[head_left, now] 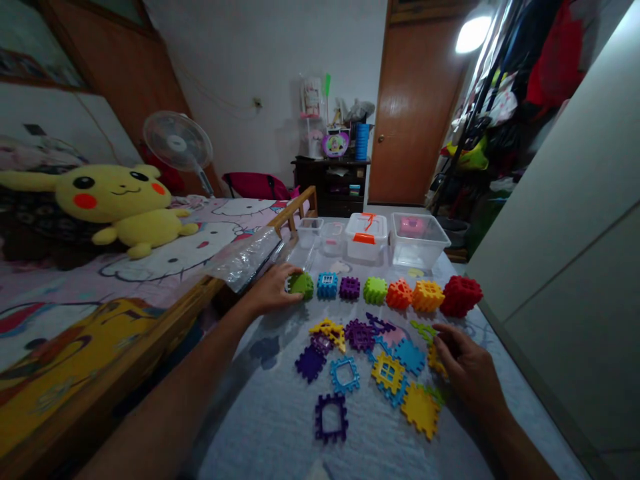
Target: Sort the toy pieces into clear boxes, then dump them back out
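Purple frame [342,420] sits closer in, between the left hand [278,288] gripping that green stack [303,285] and the right hand [457,357] curled at a lime piece [423,330] (can't tell if it's pinched), all probably light, stiff plastic, so grab toothed edges.

Inspector: Mounting and heading?

Clerk: Single head-worn camera, above the near end of the cloth-covered surface [273,420], facing forward and down, the far wall [230,50] at the top of the frame.

Inspector: Range?

Clerk: Left hand [276,291] and right hand [467,363] near, below the lens; wooden door [417,113] well back.

Inspector: Field?

Clerk: Wide, stretched at the margins, from the bed [175,280] at left to the pale cabinet [565,280] at right. The clutter [495,133] below the lamp [473,35] is dim; its contents cannot be read reliably.
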A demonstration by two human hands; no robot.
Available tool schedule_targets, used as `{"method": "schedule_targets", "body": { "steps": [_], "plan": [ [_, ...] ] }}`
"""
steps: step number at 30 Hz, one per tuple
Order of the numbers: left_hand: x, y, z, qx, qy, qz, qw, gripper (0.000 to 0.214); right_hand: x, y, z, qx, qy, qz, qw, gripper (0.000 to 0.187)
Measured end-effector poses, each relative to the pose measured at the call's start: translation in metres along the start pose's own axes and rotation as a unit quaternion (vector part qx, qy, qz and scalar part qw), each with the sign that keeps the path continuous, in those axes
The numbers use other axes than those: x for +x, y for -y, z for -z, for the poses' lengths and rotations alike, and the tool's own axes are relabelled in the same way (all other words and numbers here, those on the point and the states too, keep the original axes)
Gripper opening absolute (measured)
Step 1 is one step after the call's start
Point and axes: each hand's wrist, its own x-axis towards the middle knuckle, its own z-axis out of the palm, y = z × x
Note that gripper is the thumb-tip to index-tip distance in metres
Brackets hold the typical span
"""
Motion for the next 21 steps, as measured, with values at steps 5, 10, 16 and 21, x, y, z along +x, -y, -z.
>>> {"method": "schedule_targets", "body": {
  "steps": [5,10,16,21],
  "plan": [
    [0.025,0.025,0.008,0.045,0.040,0.026,0.998,0.054,-0.001,-0.001,-0.004,-0.012,0.016,0.000,1.000,0.039],
    [0.036,0.025,0.000,0.091,0.066,0.004,0.994,0.053,0.000,-0.005,-0.003,-0.014,0.018,0.000,1.000,0.039],
    [0.038,0.027,-0.006,0.117,0.080,0.014,0.990,0.053,-0.001,-0.003,-0.001,-0.020,0.020,0.006,1.000,0.037],
    [0.038,0.028,-0.009,0.128,0.079,0.015,0.988,0.050,-0.001,-0.001,-0.001,-0.017,0.016,0.015,1.000,0.036]
  ]
}}
